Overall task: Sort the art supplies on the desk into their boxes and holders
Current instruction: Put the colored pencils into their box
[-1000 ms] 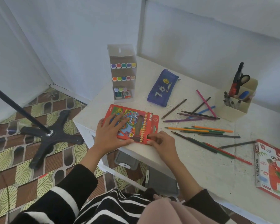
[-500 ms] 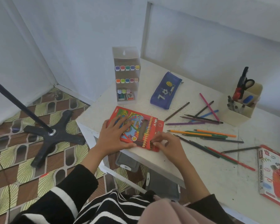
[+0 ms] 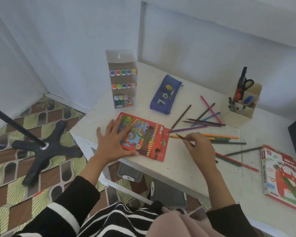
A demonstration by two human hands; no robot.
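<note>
**Q:** What does the left hand [image 3: 113, 142] do?
**A:** It lies flat with its fingers straight and spread, pressing on the near-left part of the red colour pencil box [image 3: 154, 139]. The box rests on the white desk [image 3: 178, 173]. The hand grips nothing.

**Q:** And the right hand [image 3: 201, 148]?
**A:** Its fingertips are curled in a pinch round a dark pencil [image 3: 182, 138]. The tip aims up and left, close to the box's end flap, which lies just beside this hand.

**Q:** Where are the remaining supplies?
**A:** Loose pencils [image 3: 224, 136] fan out beyond and to the right of the right hand. Farther beyond them stands a cream desk organiser [image 3: 234, 117] holding scissors [image 3: 241, 79] and pens [image 3: 233, 106]. A blue pencil case [image 3: 166, 94] lies beyond the gap between the two hands. A clear marker rack [image 3: 123, 86] stands upright beyond the left hand. An oil pastels box [image 3: 284, 177] lies well to the right of the right hand, at the desk's near edge.

**Q:** Anything off the desk?
**A:** A black stand base [image 3: 41, 151] sits on the patterned floor [image 3: 15, 177], left of the left hand.
</note>
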